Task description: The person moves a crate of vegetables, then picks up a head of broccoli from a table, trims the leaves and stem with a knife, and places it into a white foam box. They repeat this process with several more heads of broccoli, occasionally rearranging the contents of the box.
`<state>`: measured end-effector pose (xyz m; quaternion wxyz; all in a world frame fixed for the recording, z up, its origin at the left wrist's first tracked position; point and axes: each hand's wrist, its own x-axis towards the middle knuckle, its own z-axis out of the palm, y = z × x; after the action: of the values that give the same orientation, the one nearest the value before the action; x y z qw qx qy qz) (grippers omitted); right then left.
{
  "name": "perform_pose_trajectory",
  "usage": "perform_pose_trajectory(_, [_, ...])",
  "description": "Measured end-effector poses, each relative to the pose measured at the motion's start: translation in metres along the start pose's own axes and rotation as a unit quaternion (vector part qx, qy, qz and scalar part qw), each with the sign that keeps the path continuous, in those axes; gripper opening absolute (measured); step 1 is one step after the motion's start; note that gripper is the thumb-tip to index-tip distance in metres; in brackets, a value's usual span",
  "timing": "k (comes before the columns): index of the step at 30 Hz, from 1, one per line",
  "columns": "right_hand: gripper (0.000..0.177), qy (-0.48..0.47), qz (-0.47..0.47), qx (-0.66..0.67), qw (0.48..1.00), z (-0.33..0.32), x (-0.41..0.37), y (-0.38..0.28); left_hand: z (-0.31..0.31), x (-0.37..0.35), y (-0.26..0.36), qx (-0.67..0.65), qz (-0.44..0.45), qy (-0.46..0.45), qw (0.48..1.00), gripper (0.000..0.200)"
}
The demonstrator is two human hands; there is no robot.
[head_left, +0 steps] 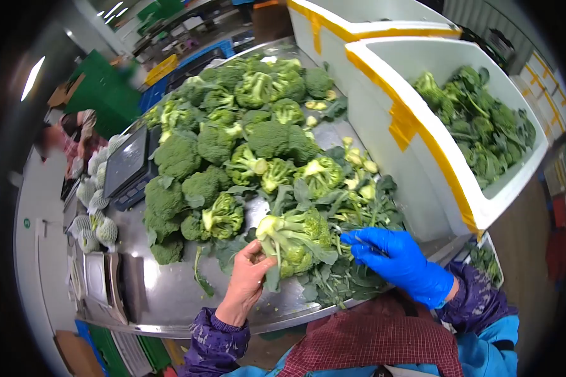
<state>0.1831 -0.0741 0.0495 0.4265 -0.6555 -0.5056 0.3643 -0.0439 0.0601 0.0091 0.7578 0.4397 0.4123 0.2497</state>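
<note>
My bare left hand point(248, 274) is closed on a head of broccoli point(308, 229), whose pale cut stem points up and to the left. Just right of that head is my right hand point(396, 261) in a blue glove, its fingers wrapped round a dark, thin tool point(370, 246), mostly hidden by the glove. Loose leaves point(339, 283) lie under and around both hands. Behind them a large pile of broccoli heads point(214, 144) covers the metal table point(233, 311), with cut stem pieces point(358, 160) at its right side.
A white foam box point(415, 169) with yellow tape holds leaves at the right; another foam box point(371, 16) stands behind it. A scale point(129, 164) and netted broccoli point(97, 230) are at the left. Beyond them is another person point(82, 141). Crates point(161, 70) stand farther back.
</note>
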Motion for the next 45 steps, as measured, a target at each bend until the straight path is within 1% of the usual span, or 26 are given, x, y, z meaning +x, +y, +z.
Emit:
perform_pose_trajectory(5, [0.025, -0.062, -0.095, -0.071, 0.991, 0.014, 0.007, -0.006, -0.025, -0.016, 0.012, 0.001, 0.043, 0.076, 0.996, 0.027])
perform_pose_trajectory(7, [0.024, -0.076, 0.017, -0.009, 0.997, 0.013, -0.006, 0.002, -0.046, -0.02, 0.019, 0.021, 0.106, 0.129, 0.986, 0.026])
perform_pose_trajectory(11, [0.022, -0.068, 0.012, -0.027, 0.997, 0.016, -0.01, 0.018, -0.101, -0.03, 0.048, 0.033, 0.228, 0.266, 0.936, 0.021])
perform_pose_trajectory(13, [0.02, -0.064, 0.077, -0.002, 0.995, 0.017, -0.012, 0.017, -0.131, -0.037, 0.061, -0.001, 0.291, 0.322, 0.901, 0.019])
perform_pose_trajectory(14, [0.02, -0.062, 0.072, -0.002, 0.995, 0.018, -0.015, 0.022, -0.153, -0.038, 0.066, -0.02, 0.32, 0.335, 0.886, 0.018])
perform_pose_trajectory(17, [0.021, -0.078, 0.128, -0.006, 0.989, 0.019, -0.019, 0.022, -0.222, -0.043, 0.073, -0.021, 0.365, 0.429, 0.826, 0.021])
perform_pose_trajectory(18, [0.021, -0.056, 0.123, -0.003, 0.991, 0.018, -0.02, 0.023, -0.249, -0.041, 0.071, -0.014, 0.383, 0.45, 0.806, 0.023])
perform_pose_trajectory(20, [0.025, -0.077, 0.095, 0.027, 0.992, 0.02, -0.025, 0.033, -0.301, -0.039, 0.057, 0.005, 0.371, 0.488, 0.79, 0.026])
perform_pose_trajectory(21, [0.027, -0.09, 0.083, -0.006, 0.992, 0.02, -0.026, 0.041, -0.329, -0.037, 0.045, 0.016, 0.356, 0.507, 0.785, 0.026])
perform_pose_trajectory(22, [0.027, -0.071, 0.081, -0.002, 0.994, 0.019, -0.026, 0.033, -0.35, -0.033, 0.033, 0.027, 0.34, 0.527, 0.779, 0.027])
perform_pose_trajectory(24, [0.025, -0.12, 0.144, -0.022, 0.982, 0.015, -0.029, 0.01, -0.371, -0.025, 0.016, -0.007, 0.317, 0.547, 0.774, 0.028])
perform_pose_trajectory(26, [0.027, -0.11, 0.163, -0.006, 0.981, 0.013, -0.031, 0.011, -0.4, -0.017, -0.003, -0.025, 0.256, 0.52, 0.815, 0.03])
perform_pose_trajectory(27, [0.027, -0.118, 0.175, -0.008, 0.977, 0.01, -0.032, 0.008, -0.398, -0.015, -0.006, -0.022, 0.216, 0.534, 0.817, 0.035])
perform_pose_trajectory(28, [0.027, -0.128, 0.187, -0.01, 0.974, 0.008, -0.032, 0.007, -0.396, -0.008, -0.006, -0.023, 0.218, 0.53, 0.819, 0.035])
perform_pose_trajectory(30, [0.027, -0.117, 0.191, -0.008, 0.974, 0.006, -0.033, 0.008, -0.393, 0.002, -0.006, 0.145, 0.245, 0.518, 0.806, 0.04])
perform_pose_trajectory(32, [0.027, -0.108, 0.199, -0.003, 0.974, 0.003, -0.036, 0.016, -0.369, 0.007, 0.014, 0.166, 0.264, 0.497, 0.81, 0.045])
perform_pose_trajectory(34, [0.027, -0.115, 0.288, 0.147, 0.939, 0.002, -0.037, 0.04, -0.374, 0.021, 0.03, 0.305, 0.276, 0.515, 0.752, 0.047])
perform_pose_trajectory(35, [0.027, -0.098, 0.298, 0.156, 0.937, 0.001, -0.037, 0.048, -0.362, 0.025, 0.044, 0.336, 0.33, 0.487, 0.735, 0.048])
perform_pose_trajectory(36, [0.028, -0.086, 0.289, 0.237, 0.923, -0.001, -0.039, 0.054, -0.346, 0.027, 0.055, 0.332, 0.353, 0.486, 0.727, 0.047])
perform_pose_trajectory(37, [0.029, -0.067, 0.276, 0.317, 0.905, -0.002, -0.044, 0.062, -0.325, 0.026, 0.071, 0.339, 0.353, 0.445, 0.75, 0.045])
perform_pose_trajectory(38, [0.029, -0.032, 0.289, 0.327, 0.899, 0.001, -0.05, 0.073, -0.318, 0.036, 0.079, 0.289, 0.376, 0.422, 0.772, 0.043])
perform_pose_trajectory(40, [0.036, -0.039, 0.243, 0.449, 0.859, 0.009, -0.059, 0.087, -0.277, 0.043, 0.103, 0.303, 0.376, 0.397, 0.78, 0.041])
perform_pose_trajectory(41, [0.036, -0.008, 0.246, 0.454, 0.857, 0.009, -0.063, 0.082, -0.278, 0.055, 0.109, 0.298, 0.383, 0.371, 0.791, 0.039])
perform_pose_trajectory(42, [0.04, -0.016, 0.251, 0.466, 0.848, 0.009, -0.065, 0.076, -0.251, 0.062, 0.117, 0.28, 0.408, 0.377, 0.783, 0.029])
perform_pose_trajectory(43, [0.044, -0.028, 0.254, 0.478, 0.84, 0.007, -0.065, 0.073, -0.257, 0.077, 0.124, 0.313, 0.406, 0.363, 0.778, 0.033])
perform_pose_trajectory(45, [0.046, -0.027, 0.249, 0.512, 0.822, 0.014, -0.07, 0.087, -0.211, 0.09, 0.138, 0.331, 0.396, 0.368, 0.773, 0.039])
